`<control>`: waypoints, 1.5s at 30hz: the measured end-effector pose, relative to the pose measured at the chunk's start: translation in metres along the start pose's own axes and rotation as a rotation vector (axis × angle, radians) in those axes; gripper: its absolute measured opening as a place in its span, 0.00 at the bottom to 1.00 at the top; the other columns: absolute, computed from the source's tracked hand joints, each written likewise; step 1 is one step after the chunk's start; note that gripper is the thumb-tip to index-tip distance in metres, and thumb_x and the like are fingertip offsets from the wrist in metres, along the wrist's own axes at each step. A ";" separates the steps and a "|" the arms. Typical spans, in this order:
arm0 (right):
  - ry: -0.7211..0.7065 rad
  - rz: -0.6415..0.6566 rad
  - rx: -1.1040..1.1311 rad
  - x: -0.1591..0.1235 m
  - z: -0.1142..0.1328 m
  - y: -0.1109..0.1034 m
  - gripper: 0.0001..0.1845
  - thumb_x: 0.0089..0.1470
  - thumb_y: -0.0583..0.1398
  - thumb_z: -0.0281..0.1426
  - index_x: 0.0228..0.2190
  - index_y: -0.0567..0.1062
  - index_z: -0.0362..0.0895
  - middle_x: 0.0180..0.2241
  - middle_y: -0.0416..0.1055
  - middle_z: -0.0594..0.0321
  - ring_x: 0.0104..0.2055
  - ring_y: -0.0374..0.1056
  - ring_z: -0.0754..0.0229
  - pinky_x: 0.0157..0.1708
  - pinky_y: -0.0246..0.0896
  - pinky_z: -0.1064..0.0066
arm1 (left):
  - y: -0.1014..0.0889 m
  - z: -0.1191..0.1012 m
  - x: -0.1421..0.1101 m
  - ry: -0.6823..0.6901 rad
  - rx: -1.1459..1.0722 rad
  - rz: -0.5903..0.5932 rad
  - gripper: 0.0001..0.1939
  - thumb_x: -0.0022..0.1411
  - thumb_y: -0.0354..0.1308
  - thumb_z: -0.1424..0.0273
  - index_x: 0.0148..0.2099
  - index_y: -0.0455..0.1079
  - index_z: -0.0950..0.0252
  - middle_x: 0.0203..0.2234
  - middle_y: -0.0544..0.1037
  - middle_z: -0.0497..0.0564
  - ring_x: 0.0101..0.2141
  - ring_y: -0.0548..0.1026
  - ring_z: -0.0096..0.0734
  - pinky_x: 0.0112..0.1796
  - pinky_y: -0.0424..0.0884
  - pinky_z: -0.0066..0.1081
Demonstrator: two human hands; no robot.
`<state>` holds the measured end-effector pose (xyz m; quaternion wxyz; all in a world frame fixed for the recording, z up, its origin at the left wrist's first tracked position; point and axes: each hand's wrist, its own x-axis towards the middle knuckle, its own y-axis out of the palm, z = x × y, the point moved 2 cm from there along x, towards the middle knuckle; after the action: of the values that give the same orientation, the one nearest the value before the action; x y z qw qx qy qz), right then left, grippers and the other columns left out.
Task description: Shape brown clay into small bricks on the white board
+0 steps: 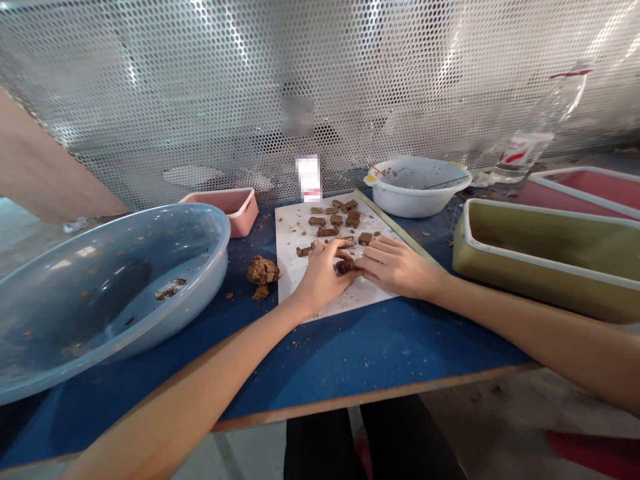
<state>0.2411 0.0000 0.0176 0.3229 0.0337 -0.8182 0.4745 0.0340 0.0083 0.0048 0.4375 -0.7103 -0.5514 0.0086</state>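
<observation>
Between my two hands is a small dark brown lump that looks like clay, low over a white board. The fingers of my left hand curl around its left side, thumb toward me. From the right, the fingertips of my right hand press against the same lump, partly covering it. Several shaped brown clay pieces, some blocky and some bone-like, lie on the board beyond my hands. Left of the board sits a rough brown clay ball with crumbs beside it.
A large blue basin stands at left, a pink tub behind it. At right are a white basin, a green planter, another pink container and a plastic bottle. A perforated metal screen backs the blue table.
</observation>
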 end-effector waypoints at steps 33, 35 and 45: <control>-0.077 0.031 0.011 0.006 -0.002 -0.010 0.15 0.74 0.55 0.24 0.39 0.81 0.45 0.33 0.72 0.61 0.37 0.66 0.56 0.42 0.60 0.61 | 0.002 0.006 0.000 0.027 -0.043 0.001 0.30 0.60 0.69 0.80 0.61 0.67 0.59 0.46 0.83 0.56 0.52 0.81 0.51 0.55 0.77 0.57; -0.087 0.031 -0.012 0.007 -0.001 -0.010 0.14 0.74 0.56 0.24 0.39 0.80 0.45 0.33 0.72 0.61 0.37 0.65 0.56 0.42 0.60 0.61 | 0.002 0.006 0.000 0.026 -0.044 -0.002 0.30 0.60 0.69 0.80 0.61 0.67 0.59 0.46 0.83 0.56 0.52 0.81 0.51 0.55 0.77 0.56; -0.098 0.017 -0.042 0.008 -0.001 -0.013 0.14 0.74 0.55 0.24 0.41 0.81 0.45 0.32 0.72 0.61 0.37 0.65 0.55 0.41 0.60 0.61 | 0.001 0.005 -0.001 0.029 -0.038 0.010 0.29 0.61 0.69 0.79 0.62 0.68 0.59 0.46 0.83 0.56 0.53 0.80 0.52 0.55 0.76 0.55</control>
<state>0.2399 -0.0045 0.0320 0.2787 0.0431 -0.8431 0.4579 0.0318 0.0108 0.0012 0.4318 -0.7214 -0.5413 -0.0100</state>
